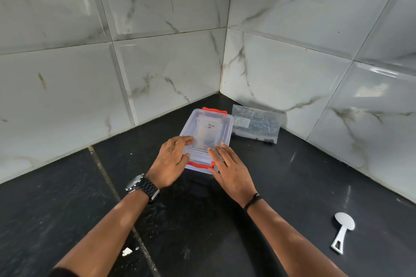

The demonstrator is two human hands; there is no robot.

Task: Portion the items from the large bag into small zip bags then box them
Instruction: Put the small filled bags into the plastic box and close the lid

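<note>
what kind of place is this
Probably a home kitchen counter corner: glossy marble-look wall tiles, a dark stone countertop, a white plastic scoop, and a clear food container.

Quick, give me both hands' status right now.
Left hand: open, fingers flat on the lid of the clear box.
Right hand: open, straight fingers resting on the same lid; holding nothing.

The black counter (67, 198) carries a clear box (208, 128) far centre, a plastic bag (256, 123) just right of it, and a white scoop (343, 229) near right.
</note>
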